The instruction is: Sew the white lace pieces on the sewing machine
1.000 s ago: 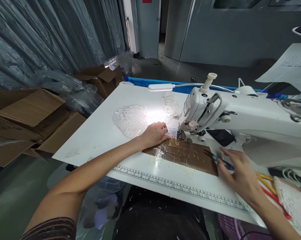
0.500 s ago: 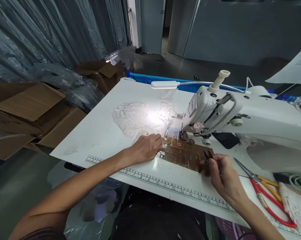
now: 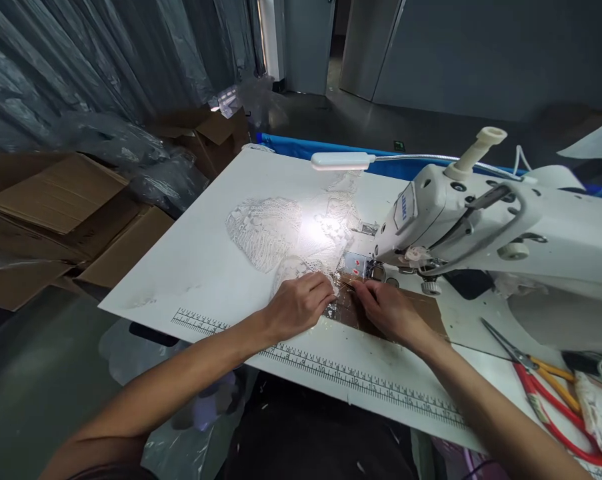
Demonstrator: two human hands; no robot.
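Note:
My left hand (image 3: 301,303) lies on the white table (image 3: 191,267) in front of the needle plate (image 3: 355,265), fingers pinched on the edge of a white lace fabric (image 3: 265,227). My right hand (image 3: 388,310) rests on a brown glossy patch (image 3: 433,317) taped to the table. It pinches a thin dark tool (image 3: 347,283) whose tip points left at my left fingertips. Both hands almost touch just below the sewing machine (image 3: 481,220) head.
A gooseneck lamp (image 3: 343,160) lights the lace. Scissors with red and yellow handles (image 3: 541,380) lie at the right. A ruler scale (image 3: 361,380) runs along the table's near edge. Cardboard boxes (image 3: 55,207) and plastic sheeting fill the left.
My right hand picked up the thin tool from beside the scissors and moved left to the needle plate. My left hand drew back slightly, gathering the lace edge. The view tilted down.

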